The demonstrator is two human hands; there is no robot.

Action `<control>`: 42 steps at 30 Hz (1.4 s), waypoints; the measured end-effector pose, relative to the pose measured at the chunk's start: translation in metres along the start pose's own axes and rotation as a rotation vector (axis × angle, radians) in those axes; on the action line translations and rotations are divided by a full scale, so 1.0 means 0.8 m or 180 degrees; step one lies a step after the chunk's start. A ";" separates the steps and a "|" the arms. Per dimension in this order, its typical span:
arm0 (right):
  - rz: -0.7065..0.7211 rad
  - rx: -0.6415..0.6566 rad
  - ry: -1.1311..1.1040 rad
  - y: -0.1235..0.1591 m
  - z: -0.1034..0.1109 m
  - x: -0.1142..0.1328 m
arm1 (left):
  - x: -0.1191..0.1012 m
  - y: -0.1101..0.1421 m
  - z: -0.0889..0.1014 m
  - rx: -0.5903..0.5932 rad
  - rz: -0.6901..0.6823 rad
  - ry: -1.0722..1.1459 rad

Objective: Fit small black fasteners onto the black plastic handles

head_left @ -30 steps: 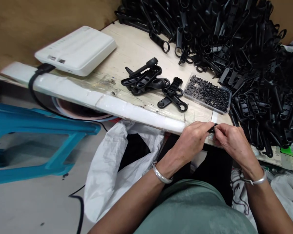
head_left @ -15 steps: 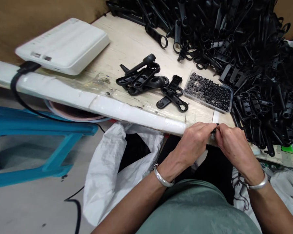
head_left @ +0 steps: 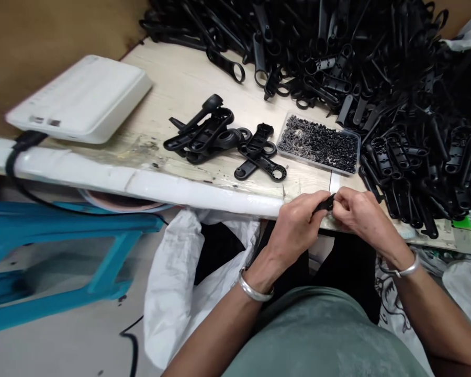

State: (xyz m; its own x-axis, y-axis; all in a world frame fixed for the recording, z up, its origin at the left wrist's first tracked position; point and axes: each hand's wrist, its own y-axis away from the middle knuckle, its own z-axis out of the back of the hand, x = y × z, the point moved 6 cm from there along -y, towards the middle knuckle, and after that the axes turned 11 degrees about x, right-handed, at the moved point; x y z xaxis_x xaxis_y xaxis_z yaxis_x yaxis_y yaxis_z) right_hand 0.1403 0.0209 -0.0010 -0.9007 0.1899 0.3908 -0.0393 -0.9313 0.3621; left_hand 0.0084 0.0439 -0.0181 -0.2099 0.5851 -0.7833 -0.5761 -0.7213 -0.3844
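Observation:
At the table's front edge, my left hand (head_left: 298, 220) is closed around a black plastic part (head_left: 325, 203), mostly hidden by the fingers. My right hand (head_left: 355, 209) is closed at the part's right end, its fingertips pinched; whether a small piece sits in them is hidden. Just beyond the hands lies a clear plastic box (head_left: 317, 166) of small black and metallic pieces, perhaps screws or springs. Left of the box, a few black plastic arms with ring ends (head_left: 261, 154) lie crossed, beside a small heap of similar parts (head_left: 206, 133).
A large pile of black plastic arms (head_left: 377, 78) covers the back and right of the table (head_left: 149, 68). A white box-shaped device (head_left: 82, 99) with a black cable stands at the left. Below are a blue stool (head_left: 74, 225) and a white sack (head_left: 172, 283).
The view has shifted a little. My hands have drawn slightly apart, so more of the black part shows between them. The things on the table lie as before.

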 end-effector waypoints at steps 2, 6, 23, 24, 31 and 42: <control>-0.0044 0.0121 -0.1079 0.003 -0.005 -0.018 | -0.001 0.000 0.000 -0.0033 0.0097 -0.0007; -0.0030 0.0074 -0.2397 0.015 -0.014 -0.038 | -0.007 0.001 0.001 -0.0197 0.0240 -0.0027; 0.0146 -0.0788 -0.4754 0.023 -0.030 -0.018 | -0.042 0.007 0.005 -0.0530 -0.0096 -0.0046; 0.0149 -0.0838 -0.4784 0.022 -0.030 -0.017 | -0.043 0.008 0.004 -0.0554 -0.0069 -0.0012; 0.0169 -0.0664 -0.5027 0.014 -0.033 -0.015 | -0.039 0.013 0.009 -0.0690 0.0096 0.0222; 0.0463 -0.0481 -0.3713 0.016 0.010 -0.029 | -0.039 0.006 0.006 -0.0190 -0.0137 0.0184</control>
State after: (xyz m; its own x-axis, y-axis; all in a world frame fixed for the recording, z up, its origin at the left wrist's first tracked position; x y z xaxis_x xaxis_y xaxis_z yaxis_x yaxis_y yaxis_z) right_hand 0.1641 0.0071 0.0013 0.0350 0.1751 0.9839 -0.0903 -0.9800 0.1776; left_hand 0.0084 0.0242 0.0066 -0.1390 0.5949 -0.7917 -0.5351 -0.7178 -0.4454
